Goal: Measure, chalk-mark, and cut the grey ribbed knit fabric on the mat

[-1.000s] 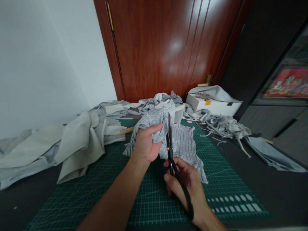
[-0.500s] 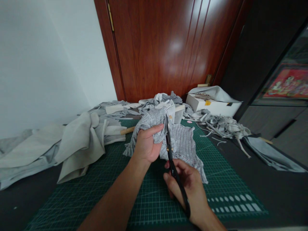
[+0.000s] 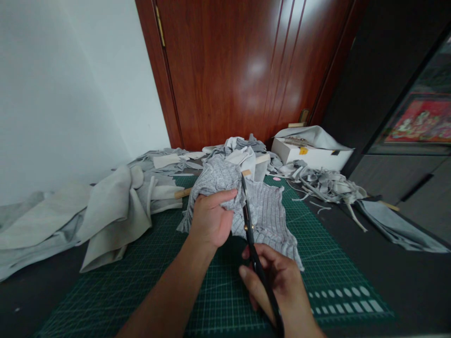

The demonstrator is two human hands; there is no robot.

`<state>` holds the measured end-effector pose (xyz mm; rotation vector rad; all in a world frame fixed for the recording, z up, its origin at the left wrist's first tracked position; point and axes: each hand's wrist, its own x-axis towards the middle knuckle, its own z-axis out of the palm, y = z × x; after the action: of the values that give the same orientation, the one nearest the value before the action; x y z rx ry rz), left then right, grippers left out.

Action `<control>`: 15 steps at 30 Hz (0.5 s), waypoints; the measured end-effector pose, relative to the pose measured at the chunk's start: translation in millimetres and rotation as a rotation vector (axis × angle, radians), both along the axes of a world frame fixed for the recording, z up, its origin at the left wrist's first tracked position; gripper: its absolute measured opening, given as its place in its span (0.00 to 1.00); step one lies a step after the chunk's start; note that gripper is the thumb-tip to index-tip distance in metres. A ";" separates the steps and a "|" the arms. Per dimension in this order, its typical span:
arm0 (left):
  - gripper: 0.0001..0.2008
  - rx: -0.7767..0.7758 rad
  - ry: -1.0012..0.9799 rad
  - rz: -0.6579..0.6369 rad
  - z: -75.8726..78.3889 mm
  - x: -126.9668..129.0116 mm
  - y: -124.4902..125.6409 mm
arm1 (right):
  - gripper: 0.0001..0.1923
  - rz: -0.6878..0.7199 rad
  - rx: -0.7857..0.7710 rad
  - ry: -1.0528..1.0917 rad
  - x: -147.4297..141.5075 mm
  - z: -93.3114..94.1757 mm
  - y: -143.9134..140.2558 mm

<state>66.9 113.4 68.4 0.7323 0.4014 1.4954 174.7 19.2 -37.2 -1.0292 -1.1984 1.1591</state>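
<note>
A piece of grey ribbed knit fabric (image 3: 273,206) is partly bunched up in my left hand (image 3: 213,216), with the thumb lying on top of it. The rest of the fabric spreads to the right over a green cutting mat (image 3: 148,286). My right hand (image 3: 276,281) is closed round the handles of black scissors (image 3: 248,220). Their blades point away from me, against the edge of the bunched fabric beside my left thumb. The blades look nearly closed. Part of the handles is hidden by my fingers.
Pale fabric pieces (image 3: 116,206) lie heaped on the left. A pile of grey scraps (image 3: 239,145) sits at the back, near a white box (image 3: 313,152). Tangled fabric strips (image 3: 324,183) and a folded grey cloth (image 3: 401,225) lie on the dark table to the right.
Both hands have come slightly nearer to me, the left one also a little leftward. The scissors have moved down with my right hand, and the bunched fabric has shifted left.
</note>
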 end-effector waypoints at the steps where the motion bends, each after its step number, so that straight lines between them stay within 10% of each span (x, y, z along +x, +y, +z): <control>1: 0.29 -0.003 0.005 0.003 -0.1 -1.5 -1.8 | 0.23 0.001 -0.010 0.003 -0.8 -1.9 -2.7; 15: 0.37 0.009 -0.014 -0.122 -13.2 -16.4 -24.0 | 0.17 0.128 -0.092 0.042 -2.8 -1.8 -29.7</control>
<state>50.5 89.3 55.2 0.7402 0.3330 1.3879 171.9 -10.4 -39.1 -1.0033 -1.2016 1.3403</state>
